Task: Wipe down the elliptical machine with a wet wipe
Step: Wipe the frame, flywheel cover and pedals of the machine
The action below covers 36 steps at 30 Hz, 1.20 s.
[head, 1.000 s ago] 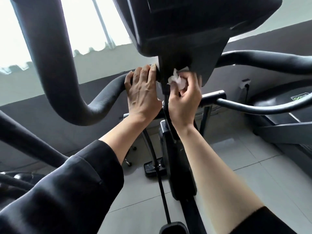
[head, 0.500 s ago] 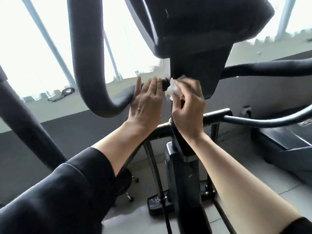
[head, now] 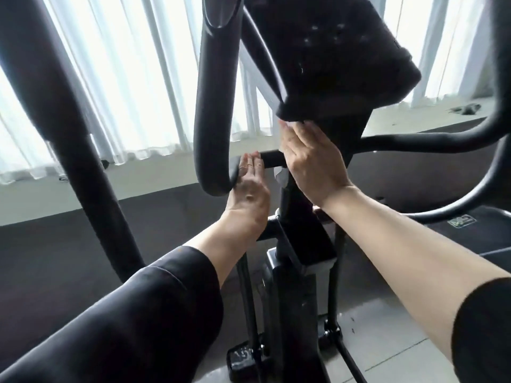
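The black elliptical machine fills the view, its console overhead on a dark neck. My right hand lies flat against that neck just under the console, fingers straight and pointing up. A corner of the white wet wipe sticks out below its palm; the rest is hidden under the hand. My left hand rests with straight fingers on the short bar where the curved left handlebar meets the post.
A thick swing arm crosses at the left, and thinner handlebars curve off to the right. A dark treadmill deck sits low at the right. White curtains and a sill are behind; grey floor tiles below.
My right hand went from pinching the bunched wipe to lying flat on the neck over it. My left hand slid lower along the bar. The view tilted upward.
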Tool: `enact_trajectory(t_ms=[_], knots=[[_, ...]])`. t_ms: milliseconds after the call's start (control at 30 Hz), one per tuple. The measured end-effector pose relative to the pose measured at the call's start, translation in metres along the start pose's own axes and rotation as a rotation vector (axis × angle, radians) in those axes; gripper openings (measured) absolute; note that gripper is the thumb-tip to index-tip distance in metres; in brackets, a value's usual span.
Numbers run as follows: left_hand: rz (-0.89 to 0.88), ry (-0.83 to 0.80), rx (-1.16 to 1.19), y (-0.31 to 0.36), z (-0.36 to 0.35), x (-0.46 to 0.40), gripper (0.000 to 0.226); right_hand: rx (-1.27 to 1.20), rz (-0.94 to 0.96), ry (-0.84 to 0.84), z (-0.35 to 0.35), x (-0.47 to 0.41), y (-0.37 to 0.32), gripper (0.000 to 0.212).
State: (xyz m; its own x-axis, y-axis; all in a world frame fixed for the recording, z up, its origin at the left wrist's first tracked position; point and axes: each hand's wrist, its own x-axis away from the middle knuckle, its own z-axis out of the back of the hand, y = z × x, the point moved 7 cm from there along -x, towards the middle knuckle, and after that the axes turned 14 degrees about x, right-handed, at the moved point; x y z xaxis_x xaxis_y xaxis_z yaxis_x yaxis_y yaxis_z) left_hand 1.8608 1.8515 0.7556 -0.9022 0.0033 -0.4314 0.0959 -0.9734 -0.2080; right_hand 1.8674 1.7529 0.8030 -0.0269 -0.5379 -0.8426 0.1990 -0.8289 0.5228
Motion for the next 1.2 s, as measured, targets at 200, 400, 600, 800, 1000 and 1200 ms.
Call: enact_trajectory(t_ms=[200, 400, 600, 800, 1000, 1200], knots=[[-0.056, 0.039, -0.006, 0.007, 0.004, 0.007, 0.058, -0.136, 0.023, -0.058, -0.004, 0.062, -0.027, 0.026], [-0.088, 0.011, 0.033, 0.011, 0.019, 0.023, 0.067, -0.265, -0.197, -0.138, 0.018, 0.053, -0.014, 0.015], [0.000, 0.241, 0.788, 0.011, 0.004, 0.045, 0.055, -0.263, -0.245, -0.016, 0.011, 0.043, -0.015, 0.020], [0.334, -0.082, 1.310, 0.005, -0.059, 0.029, 0.038, -0.270, -0.289, -0.315, -0.048, 0.089, -0.053, 0.021], [0.398, -0.267, 1.599, 0.032, -0.083, 0.009, 0.064, -0.445, -1.136, -0.170, -0.054, 0.150, -0.017, 0.008], [0.317, -0.154, 1.637, 0.035, -0.110, -0.029, 0.093, -0.749, -1.428, -0.231, -0.112, 0.143, -0.035, 0.012]])
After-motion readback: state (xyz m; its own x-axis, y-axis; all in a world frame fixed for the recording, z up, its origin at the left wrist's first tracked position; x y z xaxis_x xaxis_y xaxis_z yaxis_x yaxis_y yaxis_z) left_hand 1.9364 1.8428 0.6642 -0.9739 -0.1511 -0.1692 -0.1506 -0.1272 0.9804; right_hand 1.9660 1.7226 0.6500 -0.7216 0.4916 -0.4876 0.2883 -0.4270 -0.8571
